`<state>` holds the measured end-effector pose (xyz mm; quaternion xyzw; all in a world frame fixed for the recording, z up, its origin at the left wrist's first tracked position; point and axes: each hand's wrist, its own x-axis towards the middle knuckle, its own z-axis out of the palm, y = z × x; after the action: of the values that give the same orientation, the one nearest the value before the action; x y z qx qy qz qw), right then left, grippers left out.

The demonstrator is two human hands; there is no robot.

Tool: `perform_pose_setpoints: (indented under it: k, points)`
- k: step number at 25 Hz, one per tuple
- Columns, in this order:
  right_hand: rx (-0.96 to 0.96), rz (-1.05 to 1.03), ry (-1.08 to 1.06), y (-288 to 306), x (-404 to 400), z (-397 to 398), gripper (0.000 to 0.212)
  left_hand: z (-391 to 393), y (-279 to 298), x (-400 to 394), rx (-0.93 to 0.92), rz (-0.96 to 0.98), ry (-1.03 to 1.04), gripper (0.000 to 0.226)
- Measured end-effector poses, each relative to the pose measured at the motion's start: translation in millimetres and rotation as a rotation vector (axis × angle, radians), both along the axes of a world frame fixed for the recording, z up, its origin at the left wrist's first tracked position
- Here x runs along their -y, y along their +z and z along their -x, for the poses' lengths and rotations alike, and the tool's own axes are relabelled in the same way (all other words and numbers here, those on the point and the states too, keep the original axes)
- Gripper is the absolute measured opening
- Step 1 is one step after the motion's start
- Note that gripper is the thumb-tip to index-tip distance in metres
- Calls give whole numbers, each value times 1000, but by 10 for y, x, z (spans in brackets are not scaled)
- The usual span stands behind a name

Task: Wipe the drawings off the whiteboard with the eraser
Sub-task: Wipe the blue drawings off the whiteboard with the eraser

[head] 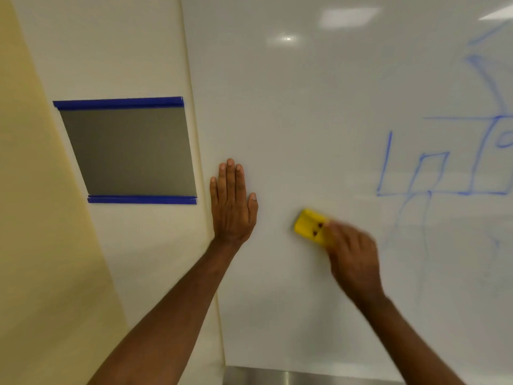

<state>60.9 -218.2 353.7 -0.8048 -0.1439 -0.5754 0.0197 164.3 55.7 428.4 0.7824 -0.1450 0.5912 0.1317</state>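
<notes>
Whiteboard (305, 120): left hand (232, 209) flat, fingers together; right hand (352, 257) (blurred) grips eraser (309, 225).

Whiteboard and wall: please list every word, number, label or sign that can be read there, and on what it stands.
None can be read.
Whiteboard: only blue drawings, lines and boxes, no letters or numbers.
Eraser in the right hand: yellow, blurred, no text legible.
Grey panel on the wall: blank, with blue tape along top and bottom.
</notes>
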Motion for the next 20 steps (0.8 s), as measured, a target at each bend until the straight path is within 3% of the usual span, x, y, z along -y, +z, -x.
perform_pose_setpoints:
  k: [3,5,9,12,15,20]
  points:
    - [102,-240,-12,724,67,-88,54,-4,-30,33,0,-4,24,66]
    - [98,-272,6,677,-10,-112,54,-13,-47,23,1,-14,22,66]
    - [-97,-52,49,-449,-306,-10,51,11,-57,23,-9,-25,5,66]
    - [-204,180,58,-1074,-439,145,61,37,-39,-6,-32,-38,-8,65]
    - [-215,123,85,-666,-454,96,62,64,-17,-85,-38,-61,-11,64]
    - [28,-278,111,650,-661,-218,48,-17,198,-257,-6,69,42,62]
